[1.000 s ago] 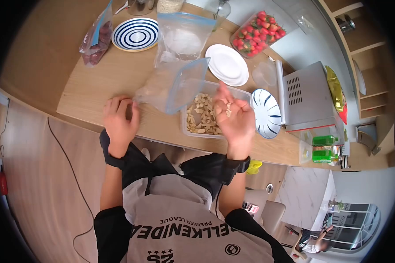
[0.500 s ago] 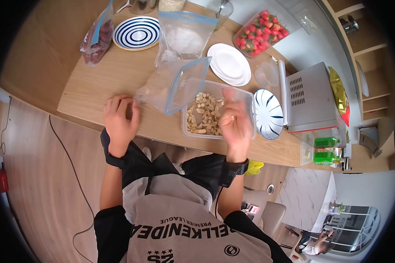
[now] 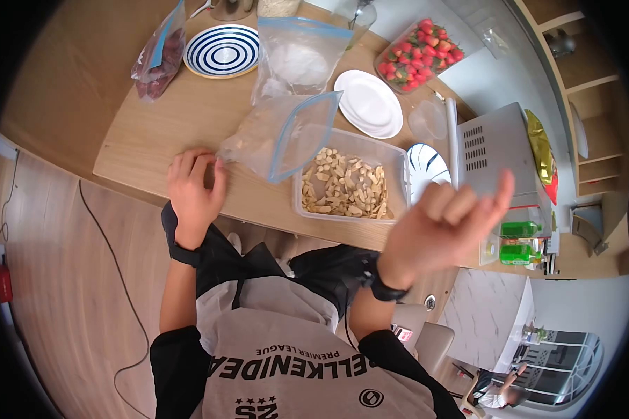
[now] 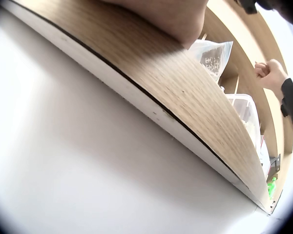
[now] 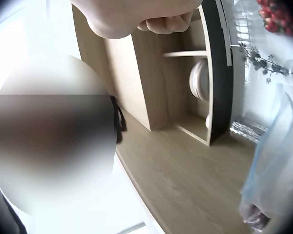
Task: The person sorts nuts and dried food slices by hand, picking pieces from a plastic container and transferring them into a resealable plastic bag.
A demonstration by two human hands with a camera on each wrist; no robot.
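My left hand (image 3: 197,187) rests on the table near its front edge, fingers loosely bent, the thumb beside the closed end of a clear zip bag (image 3: 258,143). That bag lies on its side, its blue-trimmed mouth over a clear plastic container (image 3: 395,150). Pale beige dried pieces (image 3: 342,185) cover much of the container's bottom. Raised above the table's front right, my right hand (image 3: 440,227) is blurred, most fingers curled and one sticking out. In the left wrist view the right hand (image 4: 272,74) is bent in the air; I cannot tell whether it holds a piece.
Behind stand a blue-ringed plate (image 3: 223,52), a zip bag of white powder (image 3: 297,63), a bag of dark red pieces (image 3: 159,66), a white plate (image 3: 370,105) and a tub of strawberries (image 3: 419,56). A striped dish (image 3: 425,167) and a grey appliance (image 3: 493,150) are at right.
My right hand, palm up over the container with pale bits in it before, has risen and moved right, its fingers curling. More of the container's pieces show. The left hand has stayed put.
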